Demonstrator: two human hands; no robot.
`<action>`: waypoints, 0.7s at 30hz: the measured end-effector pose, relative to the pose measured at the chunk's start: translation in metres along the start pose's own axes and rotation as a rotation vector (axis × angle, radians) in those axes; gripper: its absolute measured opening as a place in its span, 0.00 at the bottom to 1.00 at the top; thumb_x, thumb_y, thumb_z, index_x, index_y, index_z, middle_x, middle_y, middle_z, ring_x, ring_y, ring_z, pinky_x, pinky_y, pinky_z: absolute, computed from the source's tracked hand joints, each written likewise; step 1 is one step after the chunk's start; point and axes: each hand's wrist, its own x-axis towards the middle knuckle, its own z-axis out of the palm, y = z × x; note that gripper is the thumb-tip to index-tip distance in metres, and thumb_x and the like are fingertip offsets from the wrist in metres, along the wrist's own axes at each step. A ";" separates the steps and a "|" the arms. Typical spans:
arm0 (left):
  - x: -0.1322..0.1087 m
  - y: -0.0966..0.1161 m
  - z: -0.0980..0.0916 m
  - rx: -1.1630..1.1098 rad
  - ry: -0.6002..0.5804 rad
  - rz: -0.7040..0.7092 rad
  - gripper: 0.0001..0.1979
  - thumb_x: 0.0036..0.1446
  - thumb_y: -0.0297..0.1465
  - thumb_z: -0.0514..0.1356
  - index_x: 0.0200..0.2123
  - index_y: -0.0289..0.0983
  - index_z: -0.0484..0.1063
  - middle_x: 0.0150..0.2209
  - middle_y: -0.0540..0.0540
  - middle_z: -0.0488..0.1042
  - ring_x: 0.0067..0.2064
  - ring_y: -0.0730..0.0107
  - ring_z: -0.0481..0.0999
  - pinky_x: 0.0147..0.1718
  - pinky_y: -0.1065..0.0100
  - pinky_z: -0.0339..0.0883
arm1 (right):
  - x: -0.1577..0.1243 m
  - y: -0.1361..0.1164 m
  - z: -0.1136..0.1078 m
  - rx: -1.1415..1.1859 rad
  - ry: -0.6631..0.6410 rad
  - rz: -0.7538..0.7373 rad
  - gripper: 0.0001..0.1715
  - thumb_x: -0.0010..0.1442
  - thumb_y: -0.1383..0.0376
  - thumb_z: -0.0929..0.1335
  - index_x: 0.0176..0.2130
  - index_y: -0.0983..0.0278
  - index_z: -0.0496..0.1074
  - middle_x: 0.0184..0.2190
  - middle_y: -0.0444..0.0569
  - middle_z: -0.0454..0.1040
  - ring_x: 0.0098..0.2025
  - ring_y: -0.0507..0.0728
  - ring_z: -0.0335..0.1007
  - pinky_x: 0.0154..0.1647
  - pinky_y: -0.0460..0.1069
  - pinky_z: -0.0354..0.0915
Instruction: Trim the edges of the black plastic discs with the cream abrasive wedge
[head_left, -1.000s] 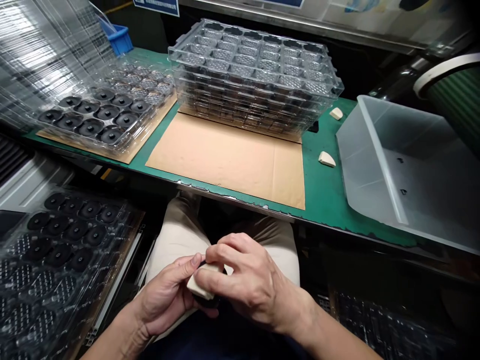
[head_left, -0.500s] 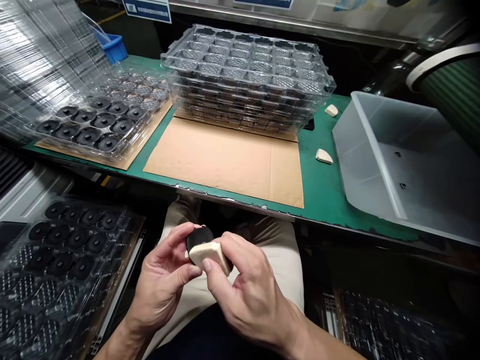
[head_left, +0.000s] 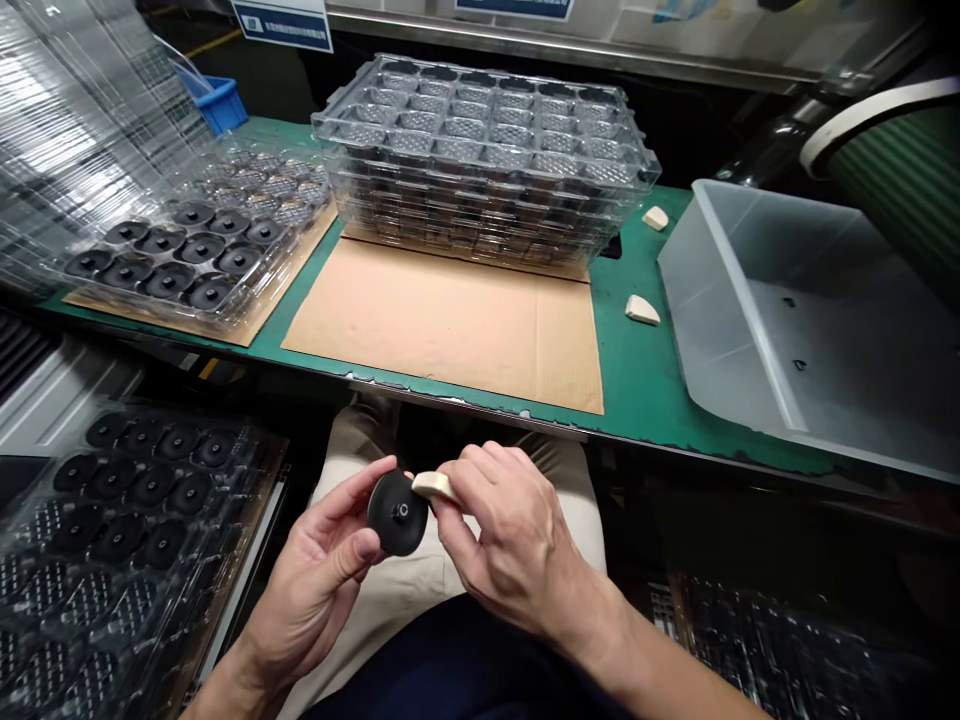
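Observation:
Over my lap, my left hand (head_left: 315, 580) pinches a round black disc (head_left: 397, 513) with a small centre hole, its face turned up toward me. My right hand (head_left: 510, 550) grips a cream wedge-shaped sponge (head_left: 433, 486) and presses it against the disc's right edge. Both hands sit below the front edge of the green bench (head_left: 645, 390).
A cardboard sheet (head_left: 457, 320) lies on the bench before a stack of clear blister trays (head_left: 487, 170). A tray with black discs (head_left: 180, 260) sits at left, another (head_left: 112, 520) lower left. Two spare sponges (head_left: 642, 310) lie beside a grey tub (head_left: 810, 310).
The disc has been turned so its face shows, and the sponge has slid from over the disc's front to its right edge. Both hands shifted slightly.

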 end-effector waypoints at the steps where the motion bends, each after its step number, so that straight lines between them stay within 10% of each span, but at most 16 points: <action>1: -0.001 -0.002 -0.002 -0.012 -0.017 -0.029 0.24 0.59 0.31 0.69 0.60 0.45 0.76 0.59 0.43 0.77 0.58 0.59 0.75 0.54 0.70 0.72 | -0.001 0.000 -0.001 -0.003 -0.009 -0.018 0.07 0.69 0.68 0.62 0.36 0.64 0.67 0.32 0.47 0.65 0.35 0.56 0.55 0.41 0.55 0.53; 7: -0.001 -0.010 -0.009 -0.127 -0.123 -0.172 0.18 0.67 0.33 0.60 0.58 0.39 0.78 0.56 0.39 0.78 0.59 0.58 0.74 0.58 0.66 0.70 | -0.001 -0.001 -0.006 0.010 -0.110 -0.166 0.10 0.71 0.67 0.61 0.40 0.65 0.70 0.34 0.48 0.66 0.35 0.57 0.54 0.41 0.56 0.55; 16: 0.002 -0.011 0.004 -0.250 -0.107 -0.363 0.12 0.66 0.35 0.62 0.47 0.37 0.83 0.41 0.41 0.81 0.36 0.66 0.79 0.38 0.63 0.78 | 0.001 0.005 -0.005 0.033 -0.114 -0.421 0.13 0.70 0.69 0.62 0.50 0.60 0.73 0.40 0.48 0.72 0.39 0.57 0.62 0.44 0.56 0.58; 21: 0.009 -0.007 0.001 -0.129 0.098 -0.068 0.20 0.58 0.31 0.71 0.54 0.45 0.79 0.53 0.44 0.80 0.51 0.60 0.80 0.52 0.62 0.76 | -0.005 -0.002 0.004 0.171 -0.043 0.109 0.14 0.68 0.63 0.64 0.29 0.62 0.62 0.26 0.43 0.63 0.29 0.53 0.55 0.32 0.52 0.53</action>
